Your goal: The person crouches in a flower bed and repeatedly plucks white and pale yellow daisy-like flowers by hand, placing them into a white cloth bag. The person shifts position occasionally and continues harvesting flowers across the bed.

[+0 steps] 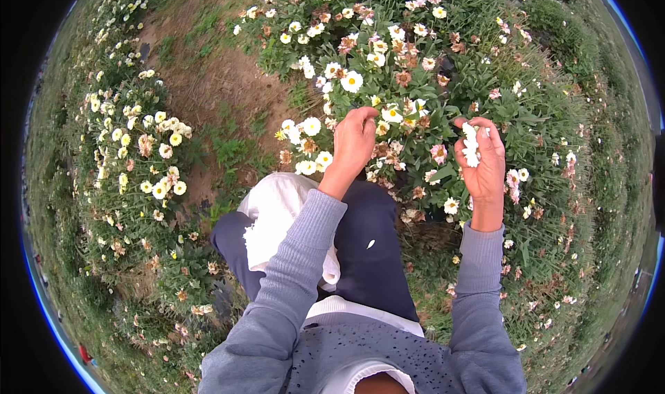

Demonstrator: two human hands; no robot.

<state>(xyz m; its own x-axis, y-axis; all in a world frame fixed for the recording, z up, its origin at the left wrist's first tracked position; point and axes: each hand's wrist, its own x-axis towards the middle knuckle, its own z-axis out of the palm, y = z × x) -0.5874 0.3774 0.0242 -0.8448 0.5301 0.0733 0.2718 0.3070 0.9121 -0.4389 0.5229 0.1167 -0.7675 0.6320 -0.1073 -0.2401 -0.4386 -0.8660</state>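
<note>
My right hand (484, 157) holds several white flower heads (470, 146) against its palm, with thumb and fingers curled round them. My left hand (356, 139) is among the blooms of the flowering bush before me, its fingers bent; the fingertips are partly hidden, so I cannot tell whether they grip a stem. Just right of those fingertips is a white flower with a yellow centre (391, 114). Brown, withered flower heads (403, 79) stand among the fresh ones. A white cloth or bag (275, 212) lies over my left thigh.
A strip of bare soil with grass (234, 82) runs up at the left, between the bush and another row of pale flowers (161, 189). More leafy plants (545, 108) spread at the right. A loose white petal (370, 244) lies on my dark trousers.
</note>
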